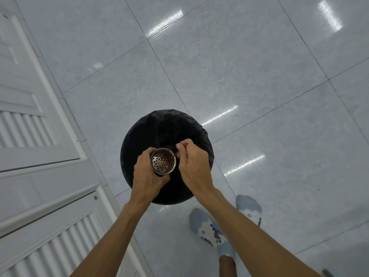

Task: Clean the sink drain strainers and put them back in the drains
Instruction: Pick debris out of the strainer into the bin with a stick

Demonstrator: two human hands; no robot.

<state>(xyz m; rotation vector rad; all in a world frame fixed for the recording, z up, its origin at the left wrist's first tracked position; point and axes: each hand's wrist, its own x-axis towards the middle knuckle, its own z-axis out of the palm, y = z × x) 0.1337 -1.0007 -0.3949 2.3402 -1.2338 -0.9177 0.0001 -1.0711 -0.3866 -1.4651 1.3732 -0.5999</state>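
A round steel drain strainer (162, 162) with a perforated bottom is held over a black-lined trash bin (159, 124). My left hand (148, 174) grips the strainer's outside wall from the left and below, its open side facing up. My right hand (192, 162) pinches a thin reddish stick (174, 155) whose tip reaches into the strainer's right inner edge. Dark specks sit in several of the holes.
The bin stands on a glossy pale tiled floor (249, 66). White louvred cabinet doors (30, 126) run along the left. My feet in patterned socks (211, 232) stand just behind and right of the bin.
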